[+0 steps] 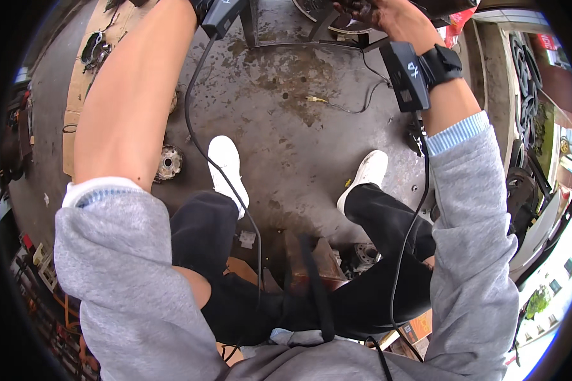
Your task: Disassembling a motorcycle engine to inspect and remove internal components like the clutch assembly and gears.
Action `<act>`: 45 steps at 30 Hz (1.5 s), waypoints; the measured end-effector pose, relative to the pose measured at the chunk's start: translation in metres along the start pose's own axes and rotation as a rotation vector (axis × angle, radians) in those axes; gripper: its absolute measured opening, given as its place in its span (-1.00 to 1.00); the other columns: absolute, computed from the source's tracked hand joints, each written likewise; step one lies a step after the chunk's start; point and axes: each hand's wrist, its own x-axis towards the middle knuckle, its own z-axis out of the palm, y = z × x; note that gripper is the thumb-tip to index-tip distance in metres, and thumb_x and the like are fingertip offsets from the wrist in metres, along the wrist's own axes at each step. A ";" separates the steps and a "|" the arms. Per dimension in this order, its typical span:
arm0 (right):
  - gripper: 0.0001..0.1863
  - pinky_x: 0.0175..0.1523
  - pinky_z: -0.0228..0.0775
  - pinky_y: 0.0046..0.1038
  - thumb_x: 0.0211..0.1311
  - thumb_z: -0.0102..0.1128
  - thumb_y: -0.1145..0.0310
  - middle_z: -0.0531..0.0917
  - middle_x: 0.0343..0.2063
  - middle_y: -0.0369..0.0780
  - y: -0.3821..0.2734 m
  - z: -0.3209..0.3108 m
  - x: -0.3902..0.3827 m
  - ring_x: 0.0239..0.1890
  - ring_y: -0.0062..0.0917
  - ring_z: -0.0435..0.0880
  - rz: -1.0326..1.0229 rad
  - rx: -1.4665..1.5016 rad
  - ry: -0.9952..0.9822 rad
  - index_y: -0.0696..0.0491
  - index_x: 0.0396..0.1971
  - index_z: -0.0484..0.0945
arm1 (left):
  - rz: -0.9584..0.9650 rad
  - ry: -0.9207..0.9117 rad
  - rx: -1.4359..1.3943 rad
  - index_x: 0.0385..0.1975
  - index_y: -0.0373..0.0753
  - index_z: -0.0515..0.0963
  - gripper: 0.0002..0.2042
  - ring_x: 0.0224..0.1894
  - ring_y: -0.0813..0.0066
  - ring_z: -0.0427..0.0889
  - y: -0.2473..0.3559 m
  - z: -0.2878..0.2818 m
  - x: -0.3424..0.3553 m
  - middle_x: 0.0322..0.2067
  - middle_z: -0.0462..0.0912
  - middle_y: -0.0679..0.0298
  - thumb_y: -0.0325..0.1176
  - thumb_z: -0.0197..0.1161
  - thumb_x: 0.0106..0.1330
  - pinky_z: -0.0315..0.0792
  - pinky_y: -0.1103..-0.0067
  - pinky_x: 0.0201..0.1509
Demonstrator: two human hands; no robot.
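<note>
R. hand (367, 11) at top, nr. round metal-rimmed part (316, 10); can't tell if grip's apart or clamped. L. hand out of view. Cardboard sheet (75, 105) at l. bears dark parts (94, 52).

At ten o'clock, a cardboard strip (130, 32) bears dark, greasy parts (95, 51); a round metal hub (170, 171) sits on the stained floor (286, 146) between nine and ten. Black loops (525, 82) bunch at two o'clock — an orange box (420, 326) shows between four and five.
</note>
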 end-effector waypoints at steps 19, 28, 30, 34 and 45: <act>-0.70 -0.22 0.54 -0.48 0.44 0.20 0.25 0.66 -0.33 -0.23 -0.052 -0.277 -0.250 -0.37 -0.58 0.65 0.304 -0.562 0.081 0.20 -0.07 0.55 | 0.064 -0.095 -0.039 0.21 -0.38 0.47 -0.34 0.00 0.22 0.65 0.051 -0.030 0.093 0.00 0.66 -0.10 0.11 0.25 0.37 0.47 0.42 0.13; -0.62 0.14 0.51 -0.36 0.48 0.14 0.18 0.59 0.02 -0.17 -0.093 -0.193 -0.286 0.00 -0.43 0.64 0.273 0.287 0.049 0.06 0.14 0.41 | -0.880 -0.355 -0.732 0.43 -0.26 0.19 -0.15 0.39 0.11 0.27 0.168 -0.055 0.010 0.44 0.20 0.02 0.33 0.08 0.36 0.20 0.23 0.43; -0.60 0.23 0.44 -0.34 0.46 0.16 0.19 0.56 0.06 -0.19 -0.115 -0.172 -0.245 0.11 -0.44 0.58 0.251 0.259 0.136 0.04 0.17 0.39 | -0.890 -0.354 -0.728 0.43 -0.24 0.17 -0.11 0.44 0.08 0.22 0.171 -0.054 0.025 0.44 0.19 0.03 0.36 0.10 0.32 0.15 0.22 0.47; -0.23 0.49 -0.05 -0.15 0.35 0.25 0.11 0.52 0.25 -0.17 -0.158 -0.154 -0.163 0.42 -0.39 0.30 0.184 0.266 0.256 0.07 0.42 0.12 | -0.943 -0.323 -0.834 0.47 -0.21 0.11 -0.04 0.52 0.08 0.07 0.172 -0.035 0.080 0.47 0.10 -0.02 0.38 0.17 0.25 0.03 0.18 0.54; -0.25 0.16 0.45 -0.23 0.21 0.34 0.38 0.65 -0.01 -0.17 -0.201 -0.110 -0.050 0.01 -0.37 0.62 0.389 0.376 0.435 0.20 0.35 0.20 | -1.125 -0.318 -1.237 0.53 -0.21 -0.19 -0.03 0.58 0.04 -0.16 0.186 0.030 0.216 0.53 -0.17 -0.05 0.31 0.08 0.37 -0.10 0.14 0.59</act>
